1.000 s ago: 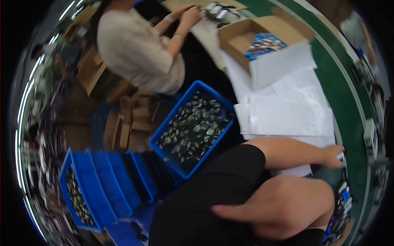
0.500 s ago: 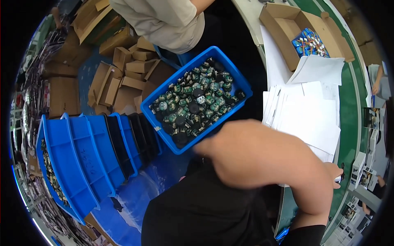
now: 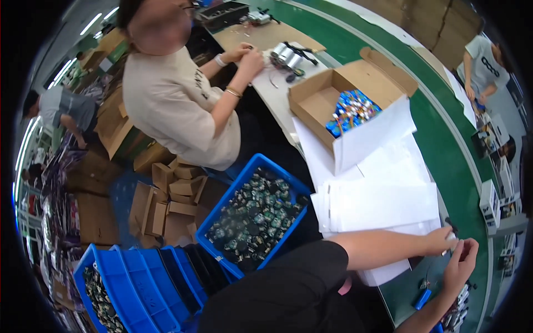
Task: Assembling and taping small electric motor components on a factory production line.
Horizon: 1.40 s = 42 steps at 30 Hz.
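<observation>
Head: L fingers (image 3: pixel 442 240) tight on sm. part (image 3: pixel 451 237), blk end (image 3: pixel 451 224) up-L; R fingers (image 3: pixel 471 248) curled, grip unclear

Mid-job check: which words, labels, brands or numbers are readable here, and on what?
None I can quote.
Cream shirt: dark lettering, creased, not fully readable.
Stacked blue bin: handwritten marks, too blurred.
Pale shirt, far right: dark print, too small.
White box: any print too small.
</observation>
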Each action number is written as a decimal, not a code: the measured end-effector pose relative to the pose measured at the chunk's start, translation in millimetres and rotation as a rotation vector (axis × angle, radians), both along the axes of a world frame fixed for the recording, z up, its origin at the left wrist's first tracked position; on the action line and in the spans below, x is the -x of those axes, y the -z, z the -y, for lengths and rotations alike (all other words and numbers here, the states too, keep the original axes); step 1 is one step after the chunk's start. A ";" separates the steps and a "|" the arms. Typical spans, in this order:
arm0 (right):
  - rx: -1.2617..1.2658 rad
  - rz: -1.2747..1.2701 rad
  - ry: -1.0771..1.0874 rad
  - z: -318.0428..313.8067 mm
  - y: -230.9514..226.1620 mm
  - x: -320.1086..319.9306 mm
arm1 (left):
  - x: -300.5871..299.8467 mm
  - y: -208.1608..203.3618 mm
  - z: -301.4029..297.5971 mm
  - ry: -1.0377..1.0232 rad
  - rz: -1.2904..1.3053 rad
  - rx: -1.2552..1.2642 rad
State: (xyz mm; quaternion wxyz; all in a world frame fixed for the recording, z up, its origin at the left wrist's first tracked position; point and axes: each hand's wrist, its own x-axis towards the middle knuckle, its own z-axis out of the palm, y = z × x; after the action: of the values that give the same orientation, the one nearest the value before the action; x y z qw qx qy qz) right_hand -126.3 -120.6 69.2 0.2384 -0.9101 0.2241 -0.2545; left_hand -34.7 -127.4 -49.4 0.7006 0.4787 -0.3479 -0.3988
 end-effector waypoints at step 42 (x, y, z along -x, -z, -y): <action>-0.120 -0.422 -0.052 39.1 66.7 93.9 | -63.1 -18.0 -4.0 -0.226 -0.517 0.011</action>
State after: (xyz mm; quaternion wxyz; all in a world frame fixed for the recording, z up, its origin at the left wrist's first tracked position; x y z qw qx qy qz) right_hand -220.3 -159.8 2.5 0.2463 -0.9328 0.2603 -0.0382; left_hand 28.4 -123.4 -31.4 0.8086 0.3931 -0.1045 -0.4251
